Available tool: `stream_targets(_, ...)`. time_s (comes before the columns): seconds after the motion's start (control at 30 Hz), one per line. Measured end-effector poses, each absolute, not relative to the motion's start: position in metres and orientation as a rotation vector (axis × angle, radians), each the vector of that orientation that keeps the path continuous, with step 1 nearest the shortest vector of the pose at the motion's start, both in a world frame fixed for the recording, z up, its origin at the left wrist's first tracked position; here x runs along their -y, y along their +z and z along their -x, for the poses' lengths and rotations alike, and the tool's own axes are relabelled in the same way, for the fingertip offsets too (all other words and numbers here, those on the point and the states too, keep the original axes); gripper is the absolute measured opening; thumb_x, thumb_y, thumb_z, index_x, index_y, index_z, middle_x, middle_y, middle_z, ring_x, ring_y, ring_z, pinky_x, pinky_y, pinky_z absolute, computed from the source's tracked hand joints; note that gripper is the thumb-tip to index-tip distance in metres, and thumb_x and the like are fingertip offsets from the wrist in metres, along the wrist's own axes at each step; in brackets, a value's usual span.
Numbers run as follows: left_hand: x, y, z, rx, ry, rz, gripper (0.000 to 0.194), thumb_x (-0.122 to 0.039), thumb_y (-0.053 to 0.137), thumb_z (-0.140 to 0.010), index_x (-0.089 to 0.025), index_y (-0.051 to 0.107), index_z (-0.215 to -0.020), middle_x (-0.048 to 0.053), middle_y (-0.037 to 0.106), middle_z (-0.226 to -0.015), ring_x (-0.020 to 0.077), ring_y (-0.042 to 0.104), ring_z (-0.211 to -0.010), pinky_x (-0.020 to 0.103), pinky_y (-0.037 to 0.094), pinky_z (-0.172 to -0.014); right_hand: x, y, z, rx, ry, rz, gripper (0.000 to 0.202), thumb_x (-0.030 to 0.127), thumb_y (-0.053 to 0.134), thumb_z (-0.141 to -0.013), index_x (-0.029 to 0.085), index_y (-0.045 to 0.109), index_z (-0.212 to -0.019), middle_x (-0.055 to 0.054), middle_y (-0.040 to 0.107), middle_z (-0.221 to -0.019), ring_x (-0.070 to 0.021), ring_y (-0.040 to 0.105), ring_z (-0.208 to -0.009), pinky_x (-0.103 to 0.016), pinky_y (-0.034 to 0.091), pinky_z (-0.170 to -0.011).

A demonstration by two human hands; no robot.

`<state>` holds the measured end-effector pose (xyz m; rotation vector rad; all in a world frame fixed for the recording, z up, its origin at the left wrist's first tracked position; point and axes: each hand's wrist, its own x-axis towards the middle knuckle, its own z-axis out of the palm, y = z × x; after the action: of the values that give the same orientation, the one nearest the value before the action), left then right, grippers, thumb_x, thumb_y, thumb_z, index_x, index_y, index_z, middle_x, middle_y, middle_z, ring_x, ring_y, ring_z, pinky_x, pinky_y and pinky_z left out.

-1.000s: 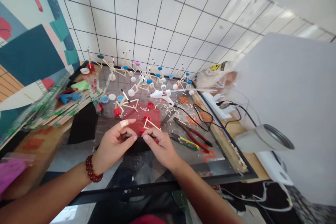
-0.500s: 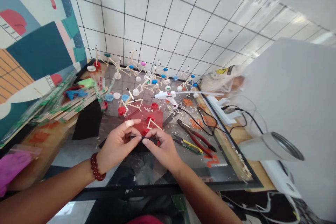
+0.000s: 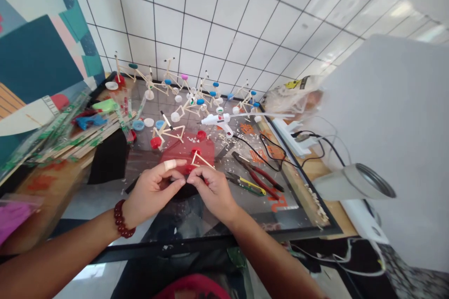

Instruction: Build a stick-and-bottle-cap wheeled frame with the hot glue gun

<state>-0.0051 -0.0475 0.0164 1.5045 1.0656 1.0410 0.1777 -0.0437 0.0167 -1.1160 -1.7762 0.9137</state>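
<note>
My left hand (image 3: 156, 189), with a bandage on its index finger, meets my right hand (image 3: 212, 194) over the near middle of the table. Thumb and fingers of both are pinched, tip close to tip. Anything between them is too small or too hidden to make out. A dark piece of material (image 3: 189, 192) lies beneath the fingertips. Just beyond my right hand, a red bottle cap (image 3: 195, 152) and thin wooden sticks (image 3: 205, 160) joined at an angle rest on a red sheet (image 3: 171, 153). Another red cap (image 3: 201, 135) lies farther back.
Pliers (image 3: 261, 177) and a utility knife (image 3: 249, 186) lie right of my hands. A white glue gun (image 3: 217, 120) with its cord is behind. Several stick-and-cap models (image 3: 199, 102) line the back. Wooden strips (image 3: 93, 142) and black cloth (image 3: 109, 156) lie left; a lamp (image 3: 354, 182) stands right.
The view has shifted a little, so everything sits slightly left and higher. My hands stay together, their fingertips now almost touching over the same spot.
</note>
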Motion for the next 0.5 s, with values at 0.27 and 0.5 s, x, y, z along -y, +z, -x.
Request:
stream_targets(0.27,0.0435,0.0221,0.0024,-1.114,1.121,-1.338,0.048,-0.034,0.069,-0.080,-0.016,0.059,-0.123,-0.001,0.070,-0.070,0.0122,0.064,-0.064,0.022,0.052,-0.064,0.0425,0.0136,-0.1763,1.507,1.105,1.182,0.033,0.041,0.083,-0.068,0.020,0.069,-0.089,0.001,0.067,-0.077,-0.0145,0.059,-0.069,-0.024,0.046,-0.064)
stream_targets(0.5,0.0447,0.0211,0.0035,-1.071,1.107,-1.335,0.049,-0.032,0.070,-0.079,-0.016,0.057,-0.124,-0.003,0.068,-0.068,0.0110,0.060,-0.061,0.021,0.049,-0.060,0.0404,0.0156,-0.1778,1.515,1.133,1.116,0.026,0.041,0.060,-0.086,0.019,0.066,-0.073,0.001,0.062,-0.068,-0.0126,0.054,-0.064,-0.024,0.044,-0.064)
